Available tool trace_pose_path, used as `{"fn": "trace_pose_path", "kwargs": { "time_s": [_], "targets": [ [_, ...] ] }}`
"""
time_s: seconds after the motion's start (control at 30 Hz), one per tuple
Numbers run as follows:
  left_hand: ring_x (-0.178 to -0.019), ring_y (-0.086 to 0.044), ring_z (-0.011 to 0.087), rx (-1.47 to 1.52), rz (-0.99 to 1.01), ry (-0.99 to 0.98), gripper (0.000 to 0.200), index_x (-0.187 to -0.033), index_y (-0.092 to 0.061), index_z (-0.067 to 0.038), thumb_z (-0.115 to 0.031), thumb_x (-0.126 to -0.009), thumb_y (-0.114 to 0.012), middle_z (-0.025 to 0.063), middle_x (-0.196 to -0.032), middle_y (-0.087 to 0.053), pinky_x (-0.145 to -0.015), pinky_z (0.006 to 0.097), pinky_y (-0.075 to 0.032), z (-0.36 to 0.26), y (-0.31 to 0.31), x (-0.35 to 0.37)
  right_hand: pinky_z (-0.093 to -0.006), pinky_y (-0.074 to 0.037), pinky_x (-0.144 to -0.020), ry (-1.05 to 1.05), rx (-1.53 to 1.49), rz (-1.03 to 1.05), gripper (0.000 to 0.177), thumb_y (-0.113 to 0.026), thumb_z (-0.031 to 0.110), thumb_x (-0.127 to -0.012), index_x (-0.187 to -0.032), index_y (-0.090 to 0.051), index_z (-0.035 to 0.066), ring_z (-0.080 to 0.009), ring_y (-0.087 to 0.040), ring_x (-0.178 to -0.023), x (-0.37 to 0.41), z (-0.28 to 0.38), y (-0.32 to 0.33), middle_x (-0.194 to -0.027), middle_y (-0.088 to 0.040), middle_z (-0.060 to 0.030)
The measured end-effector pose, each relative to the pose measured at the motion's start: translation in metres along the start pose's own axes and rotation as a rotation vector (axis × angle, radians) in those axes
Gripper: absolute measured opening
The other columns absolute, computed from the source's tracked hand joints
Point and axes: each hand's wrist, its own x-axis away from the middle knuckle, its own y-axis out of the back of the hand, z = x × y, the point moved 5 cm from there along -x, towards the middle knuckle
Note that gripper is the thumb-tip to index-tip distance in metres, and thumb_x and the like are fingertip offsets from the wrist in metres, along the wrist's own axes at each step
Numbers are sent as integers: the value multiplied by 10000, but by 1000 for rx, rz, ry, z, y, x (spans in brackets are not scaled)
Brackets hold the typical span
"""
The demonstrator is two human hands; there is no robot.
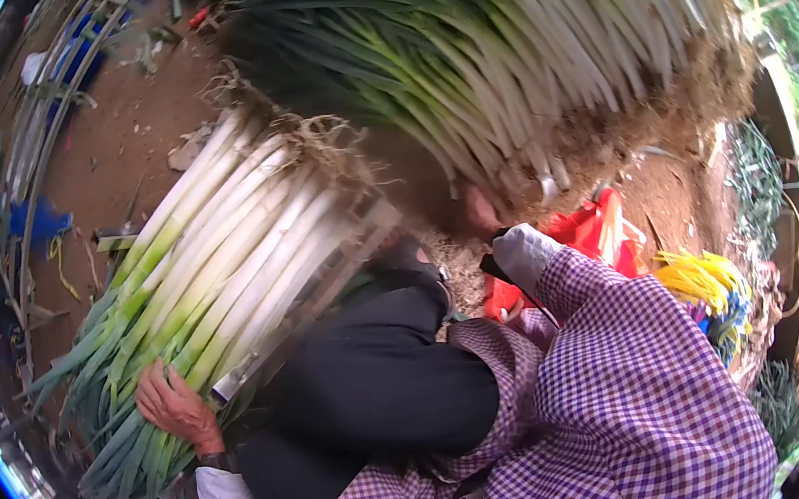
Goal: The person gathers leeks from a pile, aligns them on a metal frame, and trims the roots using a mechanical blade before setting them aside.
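A bundle of leeks (224, 222) with white stems, green tops and brown roots lies at the left, beside my dark-trousered legs. My left hand (176, 405) rests on its green leaves, the fingers spread. Farther up, a larger heap of leeks (512, 33) fills the top of the view, its roots towards the right and below. At the lower edge of that heap is my right hand (481, 212), mostly hidden by the roots and blurred. Something dark lies by the right wrist. Whether this hand holds anything cannot be made out.
Red plastic bags (599, 233) lie right of centre, next to yellow and blue strips (702, 285). A metal-edged board (235, 379) runs under the left bundle. Bent poles (33, 146) and blue items stand at the upper left. Brown soil (126, 124) shows between them.
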Motion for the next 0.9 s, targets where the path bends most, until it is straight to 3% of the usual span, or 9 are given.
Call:
{"fn": "trace_pose_path", "kwargs": {
  "time_s": [0.27, 0.4, 0.5, 0.6, 0.7, 0.77, 0.8, 0.87, 0.9],
  "targets": [
    [-1145, -586, 317, -2, 6, 28, 216, -1152, -658, -68, -143, -952, -624, 105, -1171, -647, -1058, 476, -402, -5, 4, -3, -405, -571, -804, -21, 159, -290, 418, -685, 283, -945, -1267, -642, 20, -274, -687, -997, -71, -44, -41, -1094, -700, -174],
    [-1141, -583, 323, 12, -16, -7, 223, -1155, -657, -67, -133, -943, -636, 113, -1171, -644, -1052, 488, -404, -6, 3, -4, -409, -566, -816, 159, -177, -14, 466, -704, 321, -941, -1299, -629, 32, -264, -675, -1002, -78, -17, -50, -1097, -695, -163],
    [-1136, -583, 328, 12, -14, -4, 220, -1154, -655, -70, -128, -942, -638, 118, -1174, -640, -1046, 494, -408, -7, 5, -5, -419, -554, -751, 26, -318, 378, 499, -748, 360, -932, -1303, -621, 51, -239, -654, -951, -52, 74, -37, -1076, -671, -123],
    [-1142, -578, 322, 10, -30, -1, 217, -1153, -654, -75, -131, -943, -637, 113, -1179, -636, -1055, 491, -400, -6, 4, -3, -421, -495, -951, 38, -736, 194, 600, -803, 158, -802, -1344, -593, 7, -311, -662, -1045, -51, 119, -38, -1090, -688, -175],
    [-1156, -572, 315, 22, -1, 42, 218, -1151, -652, -78, -137, -941, -643, 106, -1187, -630, -1068, 489, -386, -7, 6, -3, -355, -517, -814, 391, -404, -44, 559, -801, 160, -831, -1302, -574, -38, -243, -653, -875, -56, 144, -12, -930, -666, -111],
    [-1164, -565, 312, 28, 13, 54, 229, -1154, -648, -80, -146, -935, -652, 103, -1184, -623, -1079, 486, -376, -10, 11, -4, -313, -493, -640, -198, -775, 53, 420, -765, 212, -896, -1210, -608, -19, -169, -602, -716, -61, 161, -4, -853, -622, -56],
    [-1161, -564, 314, 37, 14, 55, 231, -1155, -647, -80, -147, -934, -653, 104, -1180, -622, -1079, 485, -376, -11, 12, -5, -280, -364, -481, -85, -794, 145, 250, -681, 245, -980, -1089, -617, 30, -91, -467, -568, -71, 156, -3, -829, -565, -11],
    [-1150, -563, 321, 48, 25, 64, 245, -1159, -644, -77, -163, -930, -664, 108, -1165, -617, -1080, 486, -378, -12, 15, -6, -300, -381, -498, -127, -888, 154, 201, -632, 203, -983, -1063, -662, 20, -135, -505, -572, -41, 177, 29, -749, -587, -13],
    [-1151, -559, 322, 49, 19, 60, 239, -1162, -647, -70, -166, -943, -643, 111, -1165, -615, -1077, 483, -377, -11, 17, -6, -270, -357, -482, -4, -805, 166, 163, -609, 181, -986, -1043, -657, 36, -89, -469, -552, -28, 187, 49, -725, -553, 13]
  ]
}}
